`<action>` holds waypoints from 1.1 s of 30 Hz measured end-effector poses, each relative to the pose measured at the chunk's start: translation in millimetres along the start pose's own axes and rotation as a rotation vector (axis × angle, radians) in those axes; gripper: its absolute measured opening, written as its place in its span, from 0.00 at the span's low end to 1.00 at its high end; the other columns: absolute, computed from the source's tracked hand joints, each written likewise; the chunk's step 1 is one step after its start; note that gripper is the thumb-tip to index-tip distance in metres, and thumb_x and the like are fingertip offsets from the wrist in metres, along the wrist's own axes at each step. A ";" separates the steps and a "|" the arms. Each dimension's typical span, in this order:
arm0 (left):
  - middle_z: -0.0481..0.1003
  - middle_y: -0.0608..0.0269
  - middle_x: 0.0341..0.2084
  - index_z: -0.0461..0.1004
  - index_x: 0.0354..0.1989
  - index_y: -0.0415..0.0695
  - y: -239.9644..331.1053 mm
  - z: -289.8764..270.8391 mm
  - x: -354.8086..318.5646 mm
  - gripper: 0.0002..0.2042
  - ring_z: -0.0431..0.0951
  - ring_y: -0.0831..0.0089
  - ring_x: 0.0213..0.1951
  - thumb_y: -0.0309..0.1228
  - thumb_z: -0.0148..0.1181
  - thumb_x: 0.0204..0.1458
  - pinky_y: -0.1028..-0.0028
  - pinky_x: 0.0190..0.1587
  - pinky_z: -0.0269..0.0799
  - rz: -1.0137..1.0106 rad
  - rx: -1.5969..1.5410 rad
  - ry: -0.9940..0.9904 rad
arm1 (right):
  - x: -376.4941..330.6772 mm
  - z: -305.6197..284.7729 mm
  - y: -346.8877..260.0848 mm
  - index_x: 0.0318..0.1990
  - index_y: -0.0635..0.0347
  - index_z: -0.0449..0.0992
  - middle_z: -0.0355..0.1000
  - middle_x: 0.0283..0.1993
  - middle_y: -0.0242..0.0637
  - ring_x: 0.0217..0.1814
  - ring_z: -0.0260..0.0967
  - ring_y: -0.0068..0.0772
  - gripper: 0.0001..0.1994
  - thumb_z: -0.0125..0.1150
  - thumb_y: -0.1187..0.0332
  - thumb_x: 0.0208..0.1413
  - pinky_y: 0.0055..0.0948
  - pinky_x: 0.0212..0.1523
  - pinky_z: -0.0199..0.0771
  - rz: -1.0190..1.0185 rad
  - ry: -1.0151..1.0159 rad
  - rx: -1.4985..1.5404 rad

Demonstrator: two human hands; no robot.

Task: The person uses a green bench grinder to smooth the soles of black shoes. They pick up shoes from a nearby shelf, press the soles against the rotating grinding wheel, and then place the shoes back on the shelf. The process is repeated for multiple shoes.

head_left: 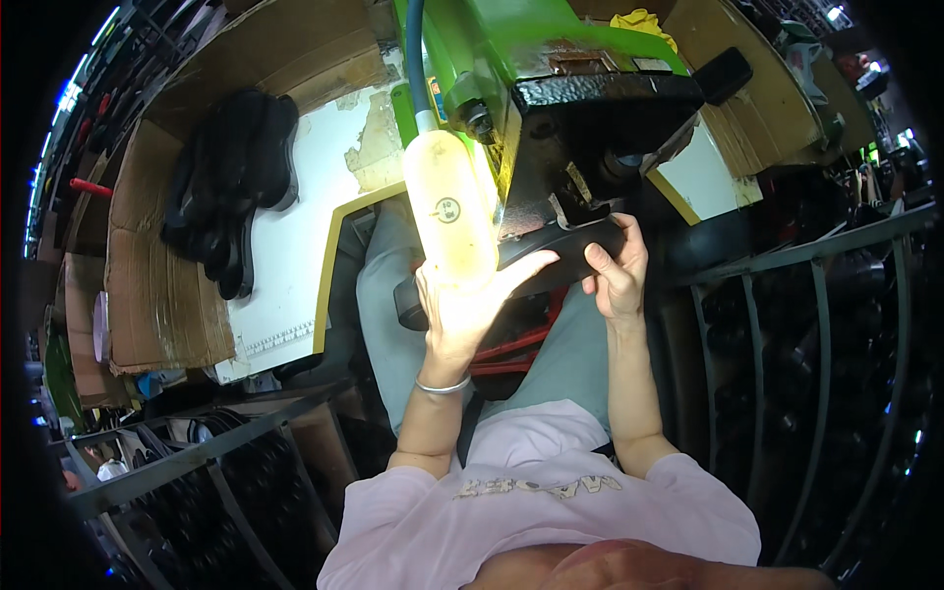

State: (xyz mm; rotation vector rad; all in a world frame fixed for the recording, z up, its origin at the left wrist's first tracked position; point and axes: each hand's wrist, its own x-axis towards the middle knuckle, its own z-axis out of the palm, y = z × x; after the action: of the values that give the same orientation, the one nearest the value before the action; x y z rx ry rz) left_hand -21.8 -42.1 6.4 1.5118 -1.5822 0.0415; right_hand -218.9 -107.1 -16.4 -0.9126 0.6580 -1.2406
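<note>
The person sits in front of a big green machine point(511, 39). Both hands hold one long black shoe sole point(551, 258) right under the machine's black metal part point(600, 108). The left hand point(462, 305) lies flat on top of the sole with its fingers spread out, and it wears a silver bracelet point(441, 387) on the wrist. The right hand point(615, 270) wraps around the far end of the sole, thumb on top. A pale lamp point(450, 202) glows bright just left of the machine. More black soles point(231, 182) sit in a pile on the white surface point(295, 236), well to the left of the machine, beside brown cardboard point(157, 295).
</note>
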 end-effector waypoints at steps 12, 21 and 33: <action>0.81 0.58 0.23 0.81 0.32 0.35 -6.9 -22.6 -38.0 0.13 0.78 0.75 0.23 0.30 0.75 0.41 0.74 0.32 0.73 -0.526 -0.277 -0.020 | -5.4 28.7 13.4 0.41 0.62 0.69 0.74 0.34 0.34 0.24 0.67 0.14 0.19 0.72 0.80 0.42 0.13 0.12 0.61 0.087 -0.103 -0.121; 0.79 0.59 0.34 0.76 0.42 0.33 -22.0 21.2 -91.2 0.16 0.76 0.75 0.36 0.26 0.71 0.46 0.74 0.42 0.71 -0.631 -0.617 0.132 | 7.3 33.8 25.3 0.39 0.64 0.74 0.77 0.35 0.33 0.38 0.73 0.20 0.20 0.78 0.73 0.38 0.23 0.42 0.73 -0.141 -0.212 -0.474; 0.77 0.65 0.29 0.77 0.34 0.35 8.2 34.9 -32.6 0.08 0.74 0.79 0.32 0.19 0.68 0.46 0.79 0.38 0.71 -0.468 -0.757 0.045 | -84.5 -27.8 119.8 0.59 0.64 0.66 0.68 0.57 0.38 0.58 0.66 0.32 0.34 0.72 0.79 0.40 0.32 0.61 0.64 0.491 -0.258 -0.186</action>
State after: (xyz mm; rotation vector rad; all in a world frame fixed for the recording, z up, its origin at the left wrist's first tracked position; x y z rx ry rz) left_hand -53.8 -35.3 -29.3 1.2028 -0.9905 -0.7038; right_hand -201.1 -23.1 -138.4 -0.9708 0.7424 -0.6208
